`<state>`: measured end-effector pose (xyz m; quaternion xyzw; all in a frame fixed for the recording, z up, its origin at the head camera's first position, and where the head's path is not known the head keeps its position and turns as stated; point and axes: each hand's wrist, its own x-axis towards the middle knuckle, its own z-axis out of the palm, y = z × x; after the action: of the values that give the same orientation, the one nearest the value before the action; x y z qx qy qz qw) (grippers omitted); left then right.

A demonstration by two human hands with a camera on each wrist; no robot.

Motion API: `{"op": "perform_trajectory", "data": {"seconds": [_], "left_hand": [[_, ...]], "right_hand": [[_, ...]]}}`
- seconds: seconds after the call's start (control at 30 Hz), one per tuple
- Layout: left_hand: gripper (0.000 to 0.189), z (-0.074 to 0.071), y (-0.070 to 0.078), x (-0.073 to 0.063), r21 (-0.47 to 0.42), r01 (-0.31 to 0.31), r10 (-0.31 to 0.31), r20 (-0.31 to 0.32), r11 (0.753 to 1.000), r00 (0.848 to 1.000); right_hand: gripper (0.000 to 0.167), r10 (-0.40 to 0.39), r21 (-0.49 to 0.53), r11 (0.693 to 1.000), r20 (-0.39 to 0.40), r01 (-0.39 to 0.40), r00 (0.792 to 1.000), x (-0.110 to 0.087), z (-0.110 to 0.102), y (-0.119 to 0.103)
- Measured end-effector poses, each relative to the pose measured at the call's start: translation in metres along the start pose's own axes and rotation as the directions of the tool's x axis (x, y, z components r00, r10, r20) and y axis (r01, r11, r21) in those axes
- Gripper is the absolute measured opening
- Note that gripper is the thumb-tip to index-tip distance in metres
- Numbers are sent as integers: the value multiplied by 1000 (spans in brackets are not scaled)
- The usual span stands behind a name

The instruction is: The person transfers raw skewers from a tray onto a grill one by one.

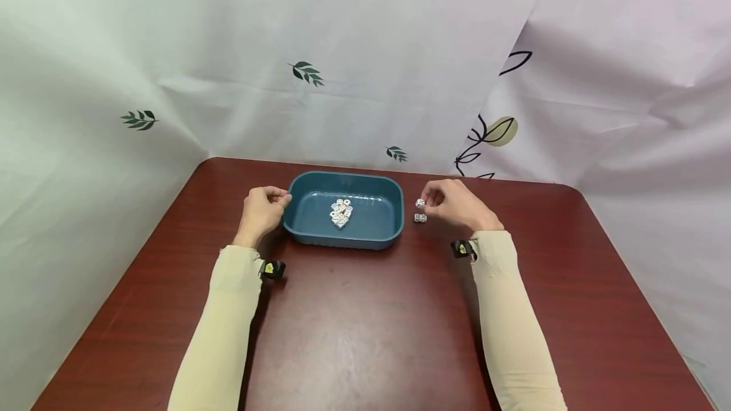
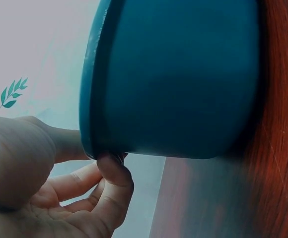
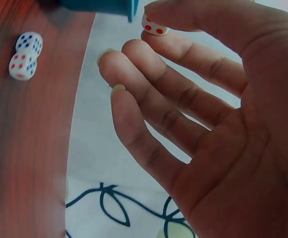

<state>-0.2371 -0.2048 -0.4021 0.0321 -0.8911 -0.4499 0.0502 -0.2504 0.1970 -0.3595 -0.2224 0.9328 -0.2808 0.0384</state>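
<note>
A blue rectangular tray (image 1: 342, 243) stands toward the back of the table, with a heap of several white dice (image 1: 341, 213) inside. My left hand (image 1: 263, 213) pinches the tray's left rim between thumb and fingers; the left wrist view shows the tray's outer wall (image 2: 183, 84) close up. To the right of the tray, my right hand (image 1: 457, 203) holds one white die (image 3: 155, 27) between thumb and index finger, its red dots showing. The other fingers (image 3: 129, 109) are loosely bent. Below that hand, two more dice (image 1: 420, 217) lie touching on the table.
The reddish-brown wooden table (image 1: 354, 328) reaches back to a pale cloth (image 1: 342, 113) printed with leaves, which hangs behind and at both sides. Small black wrist cameras (image 1: 462, 248) sit at the cuffs of the light sleeves.
</note>
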Motion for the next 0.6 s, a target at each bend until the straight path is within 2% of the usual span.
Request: {"op": "perform_trajectory", "data": {"seconds": [0.3, 0.6], "left_hand": [[29, -2, 2, -1, -5, 12, -12, 10, 1000, 1000], [29, -1, 2, 0, -10, 16, -16, 8, 1000, 1000]], "right_hand": [[5, 50, 22, 999, -17, -49, 999, -6, 3, 14], [8, 59, 11, 998, -16, -59, 998, -6, 3, 22]]}}
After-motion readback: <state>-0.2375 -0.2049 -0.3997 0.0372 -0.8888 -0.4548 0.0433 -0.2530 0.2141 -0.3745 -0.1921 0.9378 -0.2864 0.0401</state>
